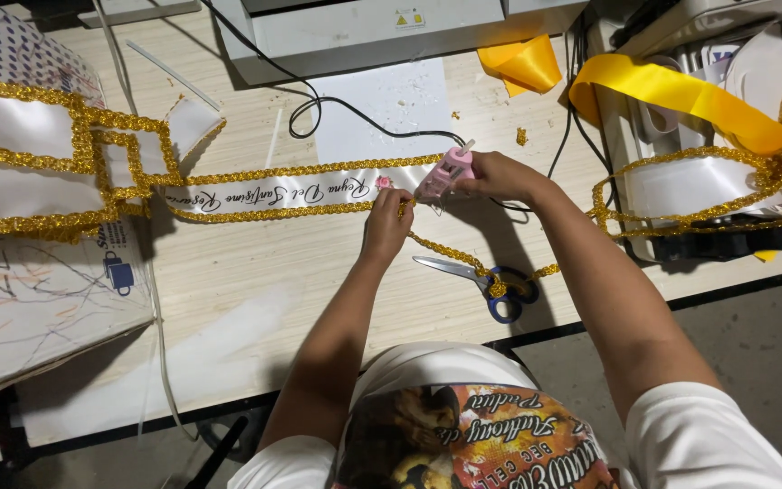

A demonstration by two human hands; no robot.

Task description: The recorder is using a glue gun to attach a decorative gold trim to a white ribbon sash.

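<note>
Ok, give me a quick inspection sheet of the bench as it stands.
Surface: pale wooden table, paper scraps on it.
Job's things: white sash with gold trim; loose gold braid.
Clutter: blue-handled scissors, yellow ribbon, scribbled paper sheet.
Grippers: right hand holds pink glue gun; left hand pinches the braid.
Cables: black cable loops from grey machine.
Surroundings: grey floor.

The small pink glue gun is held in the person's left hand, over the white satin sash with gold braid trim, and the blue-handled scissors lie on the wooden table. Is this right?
Not quite. The head view shows the small pink glue gun in the right hand, not the left. The left hand pinches the gold braid trim. The rest stands: the gun is over the white satin sash, and the blue-handled scissors lie on the wooden table.
</note>
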